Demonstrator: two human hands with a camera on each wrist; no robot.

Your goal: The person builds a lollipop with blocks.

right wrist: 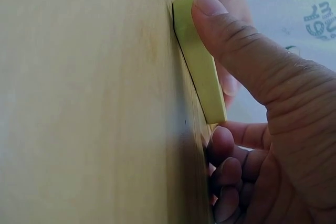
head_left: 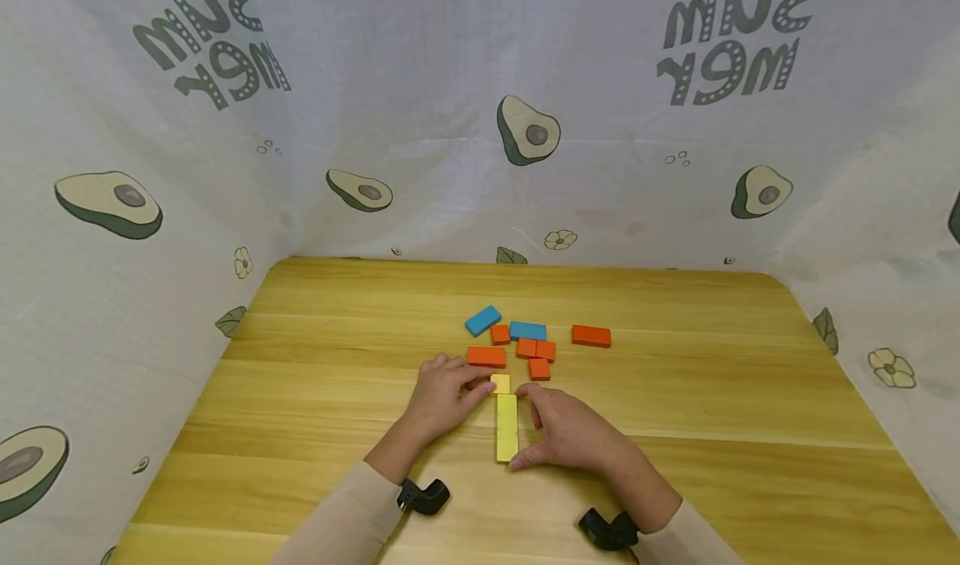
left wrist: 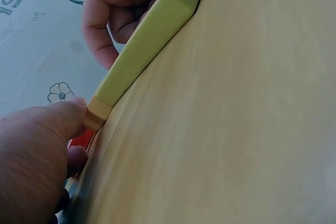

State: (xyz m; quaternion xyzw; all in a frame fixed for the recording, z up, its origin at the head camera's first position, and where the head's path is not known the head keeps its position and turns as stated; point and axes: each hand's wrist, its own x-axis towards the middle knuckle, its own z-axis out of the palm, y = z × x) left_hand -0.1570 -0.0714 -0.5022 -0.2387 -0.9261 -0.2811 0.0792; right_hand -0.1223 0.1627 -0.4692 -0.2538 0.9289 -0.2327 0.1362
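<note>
left hand (head_left: 444, 392) pinching little yellow block (head_left: 501, 383), right hand (head_left: 576, 430) pinching long yellow block (head_left: 507, 428) endwise, blocks touching, way in from both sides of table (head_left: 720, 373)

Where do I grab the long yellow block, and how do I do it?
I'd pinch the long yellow block around its middle, across its two long sides, coming from above. It lies flat on the table, narrow across, with both sides bare midway. Its far end meets the small yellow block, so pinching there might nudge that.
</note>
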